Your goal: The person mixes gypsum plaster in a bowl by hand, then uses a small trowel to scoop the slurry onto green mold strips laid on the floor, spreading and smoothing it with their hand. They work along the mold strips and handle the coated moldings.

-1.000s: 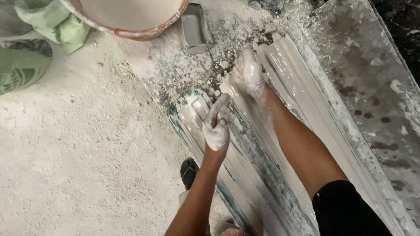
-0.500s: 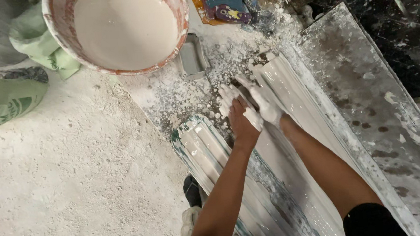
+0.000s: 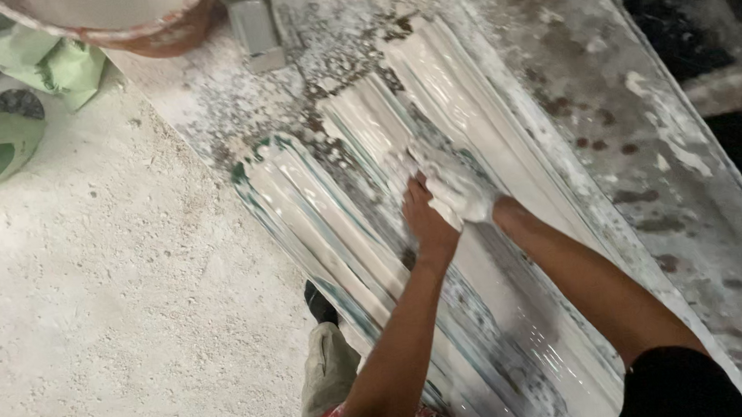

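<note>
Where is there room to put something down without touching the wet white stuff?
The pale speckled floor left of the long ribbed moulds is bare. It is crowded around both hands, left hand and plaster-coated right hand, and near the bucket and green bags.

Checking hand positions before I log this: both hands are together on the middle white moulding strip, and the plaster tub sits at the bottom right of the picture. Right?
Not quite. The head view shows the plaster tub at the top left, not bottom right. The left hand and right hand are indeed together on the middle white moulding strip.
</note>
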